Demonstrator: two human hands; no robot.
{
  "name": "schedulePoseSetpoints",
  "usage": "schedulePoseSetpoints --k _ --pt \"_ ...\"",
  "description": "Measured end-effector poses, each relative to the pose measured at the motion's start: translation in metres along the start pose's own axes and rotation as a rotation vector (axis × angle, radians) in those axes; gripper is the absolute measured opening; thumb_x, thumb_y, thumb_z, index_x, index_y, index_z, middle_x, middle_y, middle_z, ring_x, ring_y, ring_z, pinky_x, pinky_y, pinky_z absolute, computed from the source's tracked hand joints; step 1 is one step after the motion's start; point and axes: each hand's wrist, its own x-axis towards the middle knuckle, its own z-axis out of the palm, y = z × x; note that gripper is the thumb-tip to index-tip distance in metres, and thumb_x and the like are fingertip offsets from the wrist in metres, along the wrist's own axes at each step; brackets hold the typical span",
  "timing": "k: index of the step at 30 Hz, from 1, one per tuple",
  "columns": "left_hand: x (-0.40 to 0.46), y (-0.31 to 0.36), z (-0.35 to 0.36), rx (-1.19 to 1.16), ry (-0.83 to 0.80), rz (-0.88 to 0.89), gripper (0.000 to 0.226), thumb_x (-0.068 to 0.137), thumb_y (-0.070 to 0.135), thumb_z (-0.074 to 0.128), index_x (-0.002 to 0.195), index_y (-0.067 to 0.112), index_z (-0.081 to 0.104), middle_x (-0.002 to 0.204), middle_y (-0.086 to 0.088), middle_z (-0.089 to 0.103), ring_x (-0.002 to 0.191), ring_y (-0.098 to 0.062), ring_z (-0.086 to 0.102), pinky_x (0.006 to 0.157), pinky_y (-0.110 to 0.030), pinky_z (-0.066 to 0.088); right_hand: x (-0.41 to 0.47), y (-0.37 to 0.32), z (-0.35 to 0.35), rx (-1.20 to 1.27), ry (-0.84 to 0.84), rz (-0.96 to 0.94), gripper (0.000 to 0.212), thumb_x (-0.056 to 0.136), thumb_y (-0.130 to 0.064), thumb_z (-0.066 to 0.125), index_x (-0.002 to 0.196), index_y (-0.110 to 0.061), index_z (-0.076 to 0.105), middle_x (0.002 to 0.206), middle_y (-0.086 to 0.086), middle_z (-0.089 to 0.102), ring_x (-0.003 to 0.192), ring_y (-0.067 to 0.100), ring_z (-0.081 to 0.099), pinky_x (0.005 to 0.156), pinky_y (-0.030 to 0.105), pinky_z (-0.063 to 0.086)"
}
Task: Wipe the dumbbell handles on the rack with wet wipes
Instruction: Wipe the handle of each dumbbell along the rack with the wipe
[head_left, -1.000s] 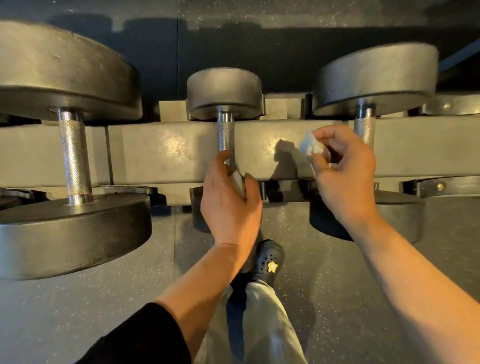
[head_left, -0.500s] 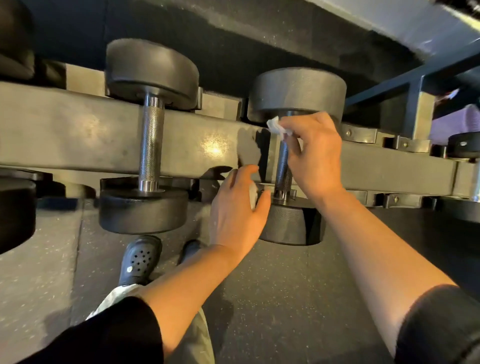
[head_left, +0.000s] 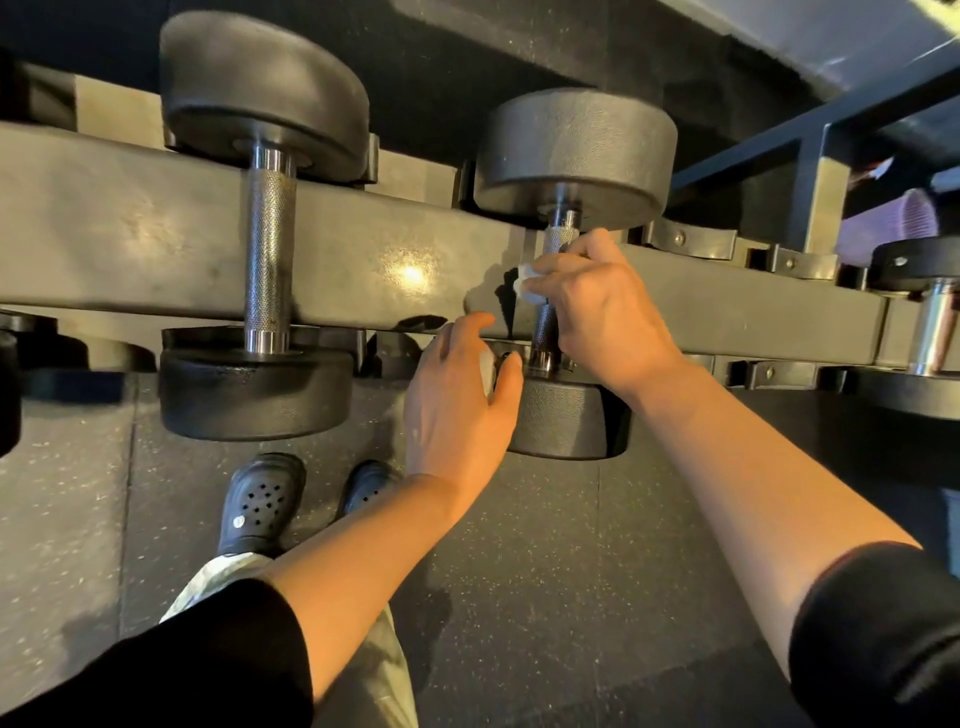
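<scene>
The dumbbell handle (head_left: 557, 244) on the right side of the rack is where the work happens: the right hand (head_left: 597, 306) has its fingers curled around this knurled bar and presses a small white wet wipe (head_left: 525, 283) against it, the wipe showing only as a crumpled corner at the fingertips. The left hand (head_left: 457, 410) is just beside it, lower, with thumb and fingers curved around a pale object that I cannot identify; it is close to the lower head of the same dumbbell (head_left: 571, 156), and I cannot tell if it touches that head. This dumbbell lies across the grey rail of the rack (head_left: 130, 239), one black round head above the rail and one below. To the left, a second dumbbell (head_left: 265, 104) lies the same way, its steel handle bare. Under the rack there are the person's two black clogs (head_left: 262, 501) on a dark speckled floor (head_left: 571, 571).
</scene>
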Motion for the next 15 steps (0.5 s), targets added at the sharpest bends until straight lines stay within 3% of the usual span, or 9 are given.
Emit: schedulePoseSetpoints --k 4,9,11,15 --pt "-0.002 0.001 0.000 -0.011 -0.002 0.004 0.036 0.092 0.027 0.056 0.126 0.016 0.050 0.104 0.000 0.058 0.096 -0.015 0.054 0.077 -0.022 0.038 -0.012 -0.003 -0.005 0.210 -0.152 0.063 0.029 0.075 0.006 0.066 0.098 -0.009 0.074 0.105 0.009 0.069 0.099 0.025 0.054 0.081 0.023 0.043" --pt "-0.005 0.000 -0.001 -0.004 -0.014 0.015 0.038 0.093 0.029 0.055 0.128 0.018 0.048 0.106 -0.001 0.058 0.097 -0.014 0.054 0.077 -0.022 0.038 -0.023 0.000 -0.014 0.335 -0.330 0.172 0.038 0.079 0.009 0.059 0.102 -0.018 0.074 0.109 0.007 0.065 0.103 0.019 0.055 0.090 0.020 0.043" --pt "-0.006 0.001 -0.001 -0.006 -0.013 0.018 0.037 0.093 0.029 0.054 0.128 0.018 0.048 0.105 -0.001 0.057 0.096 -0.014 0.054 0.077 -0.023 0.040 -0.027 -0.002 -0.016 0.381 -0.203 0.222 0.036 0.080 0.009 0.059 0.103 -0.015 0.073 0.108 0.006 0.066 0.104 0.017 0.054 0.087 0.015 0.041" --pt "-0.007 0.001 0.000 0.003 0.012 0.024 0.036 0.093 0.026 0.054 0.128 0.017 0.049 0.103 -0.001 0.057 0.095 -0.016 0.054 0.079 -0.028 0.043 -0.017 0.003 -0.013 0.305 0.253 0.365 0.036 0.081 0.007 0.062 0.110 -0.013 0.069 0.108 0.002 0.068 0.101 0.016 0.052 0.083 0.002 0.030"
